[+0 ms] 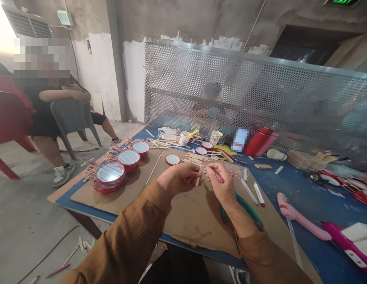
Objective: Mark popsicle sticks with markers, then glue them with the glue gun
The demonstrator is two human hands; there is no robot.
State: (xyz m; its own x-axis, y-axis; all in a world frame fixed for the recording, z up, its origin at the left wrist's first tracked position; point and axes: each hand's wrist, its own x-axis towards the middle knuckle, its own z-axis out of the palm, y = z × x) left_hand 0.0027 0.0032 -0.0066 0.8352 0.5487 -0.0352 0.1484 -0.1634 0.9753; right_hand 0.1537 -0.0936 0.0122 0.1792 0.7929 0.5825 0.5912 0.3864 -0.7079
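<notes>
My left hand (188, 175) is closed on a flat wooden craft stick (199, 176), held upright over the cardboard. Close to its right, my right hand (222, 182) grips a pink-handled craft knife (219, 178); its greyish tip reaches the upper part of the stick. Whether the tip touches the wood I cannot tell. Loose wooden sticks (193, 158) lie just behind my hands. Below my right wrist are green-handled pliers (248, 209), partly covered by the arm. A small round red-rimmed piece (172, 159) and a single long stick (154, 169) lie left of my hands.
Red-rimmed round pieces with sticks (110, 173) stand at the left. White markers (259, 194), a pink glue gun (302, 217) and a red flask (259, 140) are on the right. Paper cups (215, 137) stand before a perforated metal panel (183, 79). A person (44, 94) sits at far left.
</notes>
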